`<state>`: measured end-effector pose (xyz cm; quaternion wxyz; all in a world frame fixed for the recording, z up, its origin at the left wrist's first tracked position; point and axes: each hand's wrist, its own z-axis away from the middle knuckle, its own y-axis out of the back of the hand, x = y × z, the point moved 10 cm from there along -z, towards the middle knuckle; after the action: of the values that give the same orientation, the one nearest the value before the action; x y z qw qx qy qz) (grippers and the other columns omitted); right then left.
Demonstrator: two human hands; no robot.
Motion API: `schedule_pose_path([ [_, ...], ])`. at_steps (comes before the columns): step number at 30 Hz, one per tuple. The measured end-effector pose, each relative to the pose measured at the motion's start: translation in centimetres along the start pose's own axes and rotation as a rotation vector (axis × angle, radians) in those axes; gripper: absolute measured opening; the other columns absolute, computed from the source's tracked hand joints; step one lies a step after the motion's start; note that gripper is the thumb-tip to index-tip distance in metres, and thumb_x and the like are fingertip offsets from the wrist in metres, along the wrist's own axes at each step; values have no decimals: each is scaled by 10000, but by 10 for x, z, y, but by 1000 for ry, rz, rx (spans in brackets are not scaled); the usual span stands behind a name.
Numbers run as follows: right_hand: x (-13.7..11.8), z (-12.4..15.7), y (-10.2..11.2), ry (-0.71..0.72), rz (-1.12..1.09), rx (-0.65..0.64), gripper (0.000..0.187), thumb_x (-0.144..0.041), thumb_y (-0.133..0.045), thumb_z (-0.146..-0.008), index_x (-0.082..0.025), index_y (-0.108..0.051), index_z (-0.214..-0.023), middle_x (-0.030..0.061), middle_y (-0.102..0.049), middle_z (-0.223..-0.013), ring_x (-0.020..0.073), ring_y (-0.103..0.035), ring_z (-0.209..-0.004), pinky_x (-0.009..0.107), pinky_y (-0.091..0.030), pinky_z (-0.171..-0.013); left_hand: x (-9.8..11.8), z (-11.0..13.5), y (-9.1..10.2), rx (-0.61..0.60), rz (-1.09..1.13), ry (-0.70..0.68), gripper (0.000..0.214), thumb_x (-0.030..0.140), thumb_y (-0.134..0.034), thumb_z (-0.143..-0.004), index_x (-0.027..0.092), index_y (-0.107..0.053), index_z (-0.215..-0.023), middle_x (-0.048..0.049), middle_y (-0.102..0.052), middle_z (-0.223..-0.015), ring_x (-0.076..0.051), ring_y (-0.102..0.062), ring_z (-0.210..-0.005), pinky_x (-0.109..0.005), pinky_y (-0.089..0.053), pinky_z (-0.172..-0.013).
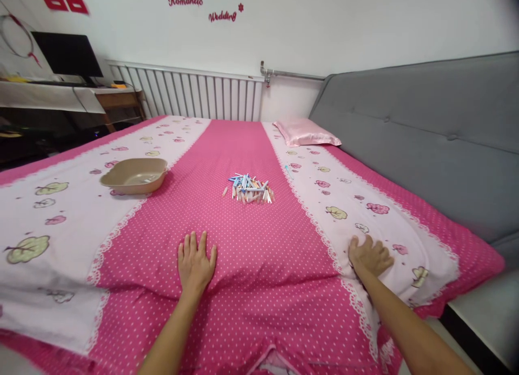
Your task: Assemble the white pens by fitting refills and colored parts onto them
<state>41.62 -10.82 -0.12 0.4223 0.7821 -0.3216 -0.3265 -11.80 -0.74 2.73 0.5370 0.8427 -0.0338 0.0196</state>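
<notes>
My left hand (pixel 197 260) lies flat on the pink dotted band of the bedspread (pixel 259 245), fingers spread and holding nothing. On the pale printed band to the right, my right hand (pixel 371 256) presses down, its fingers apart and slightly bent. Beyond both hands sits a heap of small slim sticks or tubes (pixel 250 189) in blue, white and orange-pink; their exact kind is too small to tell. A tan plastic basin (pixel 135 177) rests on the bed at the left, with something small and pale inside it.
A pink pillow (pixel 307 132) lies near the grey padded headboard (pixel 430 131) on the right. A thin light-blue item (pixel 288 171) is right of the heap. A radiator (pixel 190 91) stands behind the bed; a desk with a monitor (pixel 68 56) is at far left.
</notes>
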Motion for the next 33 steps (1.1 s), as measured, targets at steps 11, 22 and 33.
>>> schedule_pose_path([
  [11, -1, 1, 1, 21, -8, 44, 521, -458, -312, -837, -114, -542, -1153, 211, -520, -1139, 355, -437, -1068, 501, -280, -863, 0, 2, 1, 8, 26, -2, 593, 466, -312, -851, 148, -374, -1347, -156, -361, -1398, -286, -257, -1316, -471, -170, -1070],
  [22, 3, -1, -1, 7, -32, 51, 505, -462, -372, -831, -125, -541, -1167, 198, -514, -1175, 352, -436, -1084, 501, -293, -879, 1, 1, 1, 3, 13, 0, 585, 462, -315, -849, 148, -391, -1337, -155, -372, -1390, -287, -269, -1309, -464, -165, -1071],
  [33, 2, -1, 1, 8, -59, 70, 485, -438, -406, -817, -105, -567, -1130, 212, -533, -1137, 353, -449, -1064, 500, -299, -864, 0, 1, 2, 39, -17, 6, 578, 457, -327, -840, 152, -415, -1324, -151, -410, -1363, -287, -308, -1287, -448, -177, -1070],
])
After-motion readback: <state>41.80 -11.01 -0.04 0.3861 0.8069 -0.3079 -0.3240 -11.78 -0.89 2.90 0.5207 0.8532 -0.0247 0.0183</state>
